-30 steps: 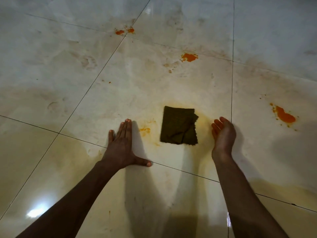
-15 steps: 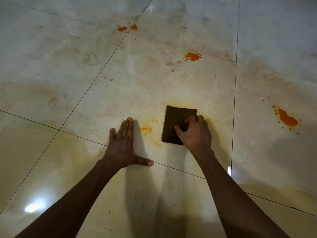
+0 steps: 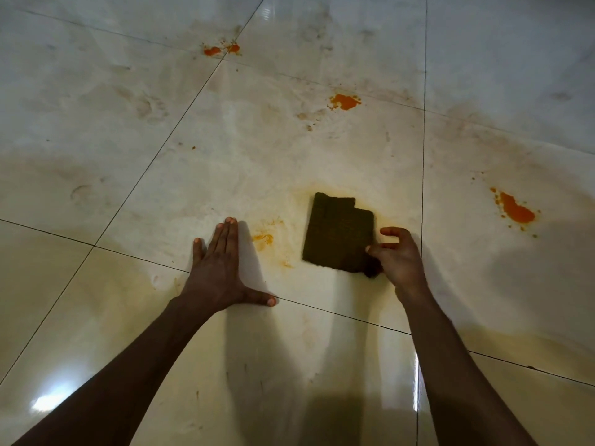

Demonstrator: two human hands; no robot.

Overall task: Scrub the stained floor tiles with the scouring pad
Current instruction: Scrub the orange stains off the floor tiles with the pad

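A dark green scouring pad [image 3: 338,233] lies flat on the pale glossy floor tiles [image 3: 257,149], ringed by a yellowish smear. My right hand [image 3: 399,259] is at the pad's lower right corner; the thumb and curled fingers pinch that corner, which is slightly lifted and curled. My left hand [image 3: 219,272] is pressed flat on the floor to the left of the pad, fingers together and thumb spread. A small faint orange stain [image 3: 262,238] lies between my left hand and the pad.
Bright orange stains mark the tiles: one far ahead [image 3: 346,101], one at the right [image 3: 516,210], two small ones at the far grout joint [image 3: 212,51]. Brownish smudges and footprints spread across the far tiles. Dark grout lines cross the floor.
My right hand went onto the pad, then slid back to its lower right corner. The pad's folded flap now lies flatter. My left hand has not moved.
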